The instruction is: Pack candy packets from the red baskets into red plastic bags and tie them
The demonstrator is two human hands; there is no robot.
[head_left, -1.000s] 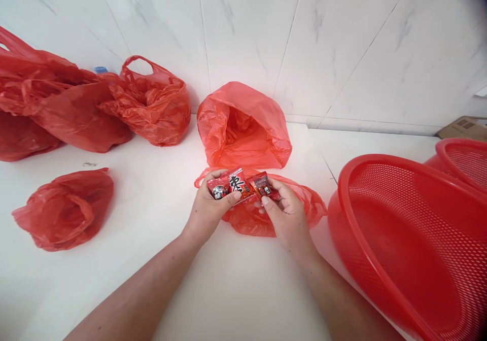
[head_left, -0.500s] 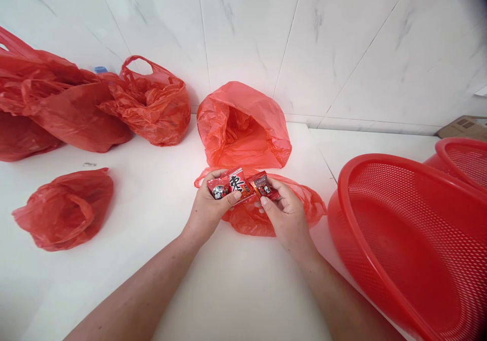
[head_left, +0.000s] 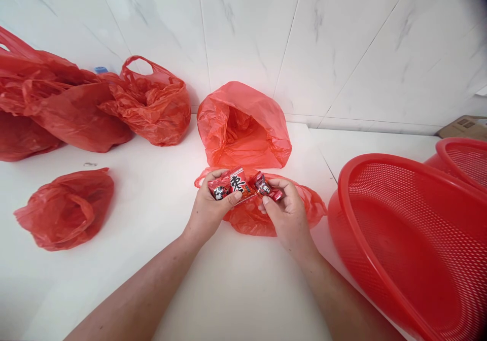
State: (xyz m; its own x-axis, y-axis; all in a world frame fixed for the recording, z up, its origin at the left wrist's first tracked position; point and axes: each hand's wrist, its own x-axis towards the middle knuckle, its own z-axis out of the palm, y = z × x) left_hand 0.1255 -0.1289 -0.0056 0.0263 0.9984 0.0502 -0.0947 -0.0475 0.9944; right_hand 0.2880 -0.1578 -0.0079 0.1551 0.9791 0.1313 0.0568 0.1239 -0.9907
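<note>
My left hand (head_left: 211,206) is closed on red snack packets (head_left: 236,182) printed with a large black character, thumb pressed on the front. A smaller dark-red wrapped candy (head_left: 262,184) is pinched in my right hand (head_left: 287,211), close beside the packets; a bit of red wrapper also shows by those fingers. Both hands are above a flattened red plastic bag (head_left: 251,222) lying on the white table. Just behind it, another red plastic bag (head_left: 262,148) lies with its mouth wide toward me.
Several filled red bags (head_left: 79,117) stand along the tiled wall at the left, with a small crumpled red bag (head_left: 68,209) nearer me. At the right are a large red perforated basket (head_left: 357,209), a second basket (head_left: 464,153) and a cardboard box (head_left: 462,128).
In my right hand the small candy has turned and tilted, its label now slanting, and a red wrapper end shows beside it. My left hand stays nearly still with the packets.
</note>
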